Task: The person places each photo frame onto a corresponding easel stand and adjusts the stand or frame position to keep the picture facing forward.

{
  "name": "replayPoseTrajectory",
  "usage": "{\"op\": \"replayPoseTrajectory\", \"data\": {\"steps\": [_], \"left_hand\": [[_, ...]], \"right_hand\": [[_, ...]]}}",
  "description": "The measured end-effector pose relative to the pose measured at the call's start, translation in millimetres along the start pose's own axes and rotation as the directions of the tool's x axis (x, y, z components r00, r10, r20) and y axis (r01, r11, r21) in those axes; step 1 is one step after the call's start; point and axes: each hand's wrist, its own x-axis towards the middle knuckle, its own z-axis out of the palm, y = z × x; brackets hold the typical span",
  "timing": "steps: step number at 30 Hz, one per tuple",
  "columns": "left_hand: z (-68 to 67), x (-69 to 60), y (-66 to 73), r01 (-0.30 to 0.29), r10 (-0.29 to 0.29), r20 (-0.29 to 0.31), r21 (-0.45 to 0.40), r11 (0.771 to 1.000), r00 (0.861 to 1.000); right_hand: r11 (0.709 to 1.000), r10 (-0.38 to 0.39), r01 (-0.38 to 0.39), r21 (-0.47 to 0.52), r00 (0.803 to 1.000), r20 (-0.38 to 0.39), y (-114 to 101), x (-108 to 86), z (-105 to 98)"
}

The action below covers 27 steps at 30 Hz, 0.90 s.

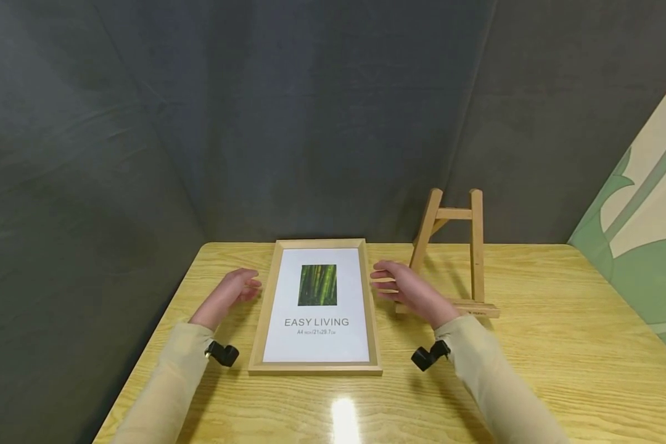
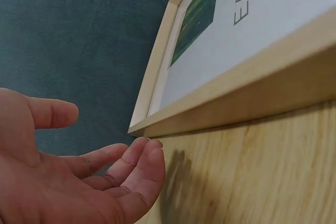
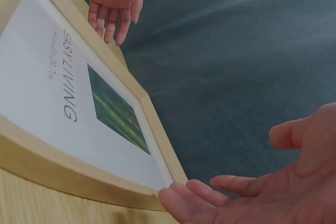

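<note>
A picture frame (image 1: pixel 317 368) with a light wood border lies flat on the table, its white insert printed with a green bamboo picture and "EASY LIVING". My left hand (image 1: pixel 237 288) hovers just off its left edge, fingers relaxed and holding nothing. In the left wrist view, the fingers (image 2: pixel 139 174) are slightly bent and apart from the frame's side. On the other side, my right hand (image 1: pixel 405 285) is held beside the frame's right edge, also with nothing in it. A small wooden easel (image 1: pixel 477 259) stands behind and to the right of that hand.
The wooden table (image 1: pixel 555 345) extends to the right beyond the easel. Dark grey cloth (image 1: pixel 322 123) hangs along the back and left. A panel with a leaf pattern (image 1: pixel 644 246) borders the right side.
</note>
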Motion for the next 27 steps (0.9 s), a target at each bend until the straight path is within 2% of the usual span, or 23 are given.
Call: {"op": "replayPoseTrajectory", "data": {"steps": [6,13,16,20,27], "left_hand": [[0.7,28.0,-21.2,0.074,-0.074,-0.002,-0.077,0.994,0.997],[6.1,40.9,-31.7,0.147,-0.147,0.007,-0.072,0.986,0.989],[7.2,42.6,-34.5,0.162,-0.162,0.007,-0.093,0.982,0.987],[8.3,41.0,-34.7,0.167,-0.167,0.015,-0.071,0.983,0.986],[10.4,27.4,-22.4,0.157,-0.155,0.041,-0.050,0.986,0.987]], "right_hand": [[1.000,0.020,-0.020,0.019,0.999,-0.032,-1,6.6,1],[0.996,0.088,-0.088,0.006,0.995,-0.056,-2,17.4,3],[0.995,0.104,-0.104,0.004,0.993,-0.055,-3,19.6,4],[0.994,0.108,-0.107,0.014,0.992,-0.064,-1,22.6,6],[0.989,0.142,-0.138,0.046,0.984,-0.105,1,27.6,6]]}}
